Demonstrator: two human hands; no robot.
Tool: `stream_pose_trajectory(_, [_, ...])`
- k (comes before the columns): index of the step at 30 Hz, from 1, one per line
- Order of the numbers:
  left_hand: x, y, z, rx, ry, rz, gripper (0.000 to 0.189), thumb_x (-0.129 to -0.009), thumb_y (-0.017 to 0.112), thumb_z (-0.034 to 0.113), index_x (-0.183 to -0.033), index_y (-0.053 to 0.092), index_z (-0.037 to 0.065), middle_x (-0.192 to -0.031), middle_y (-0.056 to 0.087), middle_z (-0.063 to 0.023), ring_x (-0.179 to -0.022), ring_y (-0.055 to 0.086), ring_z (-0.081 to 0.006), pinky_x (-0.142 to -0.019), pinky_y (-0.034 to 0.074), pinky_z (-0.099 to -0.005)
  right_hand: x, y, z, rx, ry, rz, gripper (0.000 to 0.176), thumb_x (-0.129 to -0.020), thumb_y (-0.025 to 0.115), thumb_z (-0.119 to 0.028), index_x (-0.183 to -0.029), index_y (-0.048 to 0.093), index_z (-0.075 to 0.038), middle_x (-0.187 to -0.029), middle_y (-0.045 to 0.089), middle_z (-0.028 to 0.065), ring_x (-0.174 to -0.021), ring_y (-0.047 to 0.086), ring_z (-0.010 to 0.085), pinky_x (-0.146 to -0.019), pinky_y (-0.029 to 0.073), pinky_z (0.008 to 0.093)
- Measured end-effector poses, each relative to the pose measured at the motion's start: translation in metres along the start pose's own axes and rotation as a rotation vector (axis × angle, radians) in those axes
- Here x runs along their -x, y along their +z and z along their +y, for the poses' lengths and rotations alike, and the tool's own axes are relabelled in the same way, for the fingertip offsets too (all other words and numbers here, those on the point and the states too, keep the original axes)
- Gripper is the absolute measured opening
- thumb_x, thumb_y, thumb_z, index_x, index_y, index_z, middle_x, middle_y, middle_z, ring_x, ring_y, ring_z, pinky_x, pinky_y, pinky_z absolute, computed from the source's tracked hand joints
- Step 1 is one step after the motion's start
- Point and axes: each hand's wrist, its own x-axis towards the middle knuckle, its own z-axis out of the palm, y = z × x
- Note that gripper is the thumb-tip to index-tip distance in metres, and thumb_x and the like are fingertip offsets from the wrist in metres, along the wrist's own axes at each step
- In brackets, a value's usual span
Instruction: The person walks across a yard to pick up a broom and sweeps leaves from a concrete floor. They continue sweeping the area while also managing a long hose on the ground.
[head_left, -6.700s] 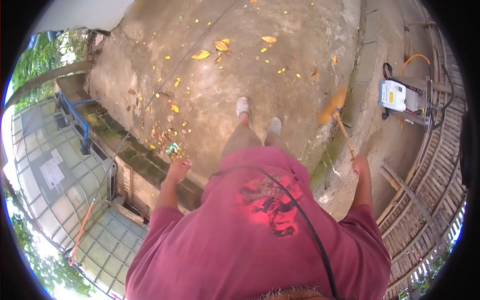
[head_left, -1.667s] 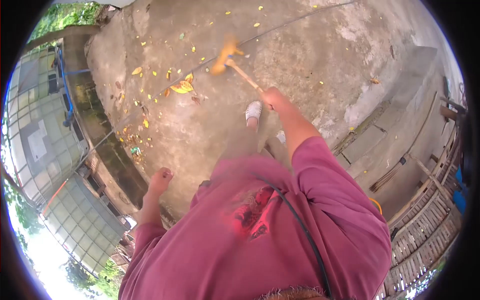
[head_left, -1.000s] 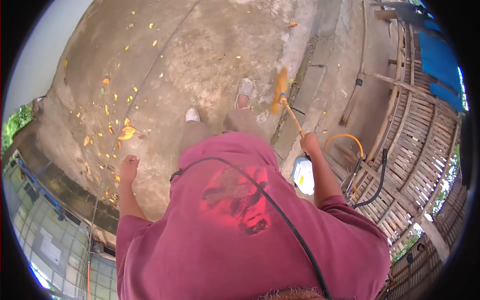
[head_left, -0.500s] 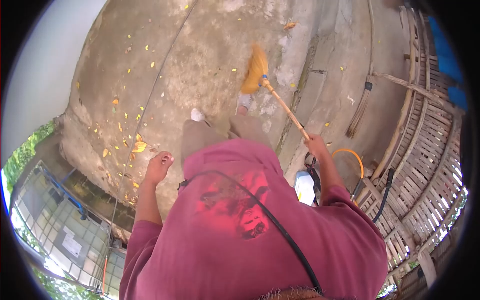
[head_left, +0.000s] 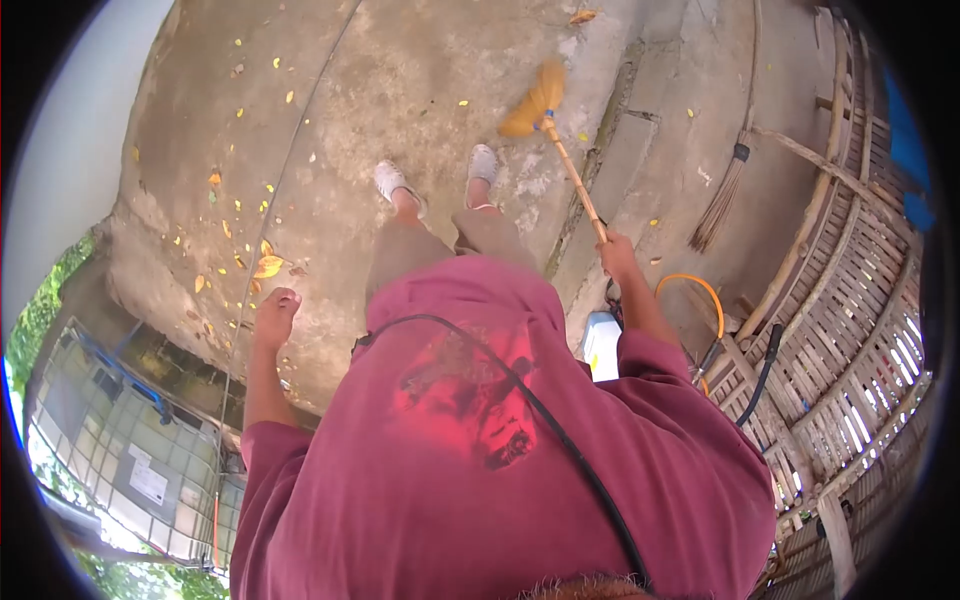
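Note:
My right hand (head_left: pixel 619 257) is wrapped round the end of the wooden handle of a broom (head_left: pixel 572 172). The broom's fan-shaped orange-brown bristles (head_left: pixel 537 103) touch the concrete floor (head_left: pixel 390 70) ahead of my right foot and are slightly blurred. My left hand (head_left: pixel 277 314) hangs at my left side with its fingers curled; whether anything is inside them is too small to tell. Yellow leaves (head_left: pixel 268 266) lie on the floor just beyond it.
A second broom (head_left: pixel 722 200) lies at the right, beside a slatted bamboo structure (head_left: pixel 850 330). An orange hose (head_left: pixel 712 290) curves near a white and blue container (head_left: pixel 601 345). A caged tank (head_left: pixel 130 450) stands at the lower left. A dark cable (head_left: pixel 300 125) crosses the floor.
The broom's bristles have swung to the right, away from my right foot. Both feet now show more fully. My left hand has moved a little to the left and up.

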Motion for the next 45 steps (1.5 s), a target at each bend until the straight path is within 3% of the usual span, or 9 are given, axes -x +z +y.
stream_pose_trajectory(6, [-0.013,0.012,0.029,0.016,0.075,0.001,0.028,-0.093,0.070,0.025,-0.106,0.067,0.001,-0.099,0.073,-0.0177,-0.095,0.072,-0.0276,-0.083,0.055,-0.0368,0.106,-0.047,0.002,-0.246,0.202,-0.056,0.012,-0.089,0.057,-0.007,-0.092,0.066,0.000,-0.059,0.047,0.0020,-0.041,0.042,0.0126,-0.035,0.028,0.0312])
stream_pose_trajectory(13, [0.001,0.029,0.035,0.057,0.072,0.008,0.028,-0.093,0.070,0.026,-0.105,0.067,0.001,-0.096,0.073,-0.0172,-0.094,0.072,-0.0277,-0.083,0.055,-0.0372,-0.050,-0.003,0.056,-0.150,0.395,0.036,0.009,-0.088,0.062,-0.006,-0.086,0.066,0.002,-0.058,0.050,0.0070,-0.046,0.050,0.0186,-0.039,0.036,0.0374])
stream_pose_trajectory(16, [0.021,0.027,0.017,0.058,0.016,0.010,0.027,-0.093,0.070,0.026,-0.105,0.067,0.001,-0.095,0.074,-0.0171,-0.094,0.072,-0.0280,-0.082,0.055,-0.0374,-0.144,0.021,0.092,0.713,-0.226,-0.021,0.009,-0.083,0.063,-0.007,-0.084,0.069,-0.001,-0.059,0.056,0.0124,-0.052,0.060,0.0208,-0.046,0.044,0.0393])
stream_pose_trajectory(21, [0.025,0.035,-0.013,0.016,-0.067,-0.015,0.026,-0.092,0.070,0.025,-0.104,0.068,0.001,-0.095,0.074,-0.0179,-0.094,0.072,-0.0289,-0.083,0.055,-0.0374,-0.038,-0.004,-0.003,0.360,-0.149,0.128,0.026,-0.083,0.060,-0.015,-0.095,0.070,0.005,-0.079,0.069,0.0255,-0.077,0.070,0.0377,-0.068,0.052,0.0454])
stream_pose_trajectory(25, [0.012,0.051,-0.024,0.024,-0.058,-0.016,0.026,-0.092,0.070,0.025,-0.104,0.069,0.001,-0.096,0.074,-0.0183,-0.094,0.072,-0.0287,-0.083,0.055,-0.0374,0.030,-0.068,-0.021,0.293,-0.132,0.124,0.023,-0.081,0.062,-0.014,-0.098,0.071,-0.002,-0.080,0.067,0.0223,-0.078,0.068,0.0353,-0.073,0.052,0.0433])
stream_pose_trajectory(28, [0.011,0.051,0.003,0.089,0.006,0.031,0.026,-0.092,0.070,0.025,-0.104,0.069,0.002,-0.096,0.074,-0.0182,-0.093,0.072,-0.0282,-0.082,0.055,-0.0372,0.031,-0.106,0.004,0.464,-0.241,0.180,0.026,-0.081,0.067,-0.009,-0.105,0.071,0.000,-0.068,0.059,0.0105,-0.058,0.058,0.0190,-0.056,0.047,0.0351])
stream_pose_trajectory(31, [0.025,0.046,0.046,0.161,0.055,0.066,0.025,-0.093,0.069,0.024,-0.105,0.068,0.002,-0.093,0.073,-0.0176,-0.091,0.072,-0.0275,-0.081,0.055,-0.0366,0.031,-0.113,-0.028,0.419,0.174,0.114,0.020,-0.081,0.065,-0.008,-0.096,0.071,0.005,-0.064,0.059,0.0122,-0.053,0.059,0.0210,-0.054,0.049,0.0364])
stream_pose_trajectory(37, [0.028,0.068,0.033,0.142,0.067,0.032,0.025,-0.093,0.069,0.023,-0.105,0.066,0.002,-0.091,0.072,-0.0167,-0.088,0.071,-0.0265,-0.079,0.054,-0.0360,-0.148,-0.044,0.007,0.764,-0.202,0.078,0.018,-0.083,0.059,-0.009,-0.084,0.070,0.005,-0.061,0.062,0.0159,-0.052,0.062,0.0255,-0.050,0.047,0.0394])
stream_pose_trajectory(45, [0.049,0.077,-0.027,0.102,-0.091,0.007,0.030,-0.091,0.071,0.027,-0.106,0.067,0.001,-0.094,0.074,-0.0159,-0.089,0.071,-0.0246,-0.081,0.054,-0.0361,-0.019,-0.046,-0.089,0.201,-0.275,-0.063,0.029,-0.085,0.070,-0.017,-0.111,0.071,-0.004,-0.074,0.060,0.0106,-0.070,0.058,0.0204,-0.065,0.048,0.0357])
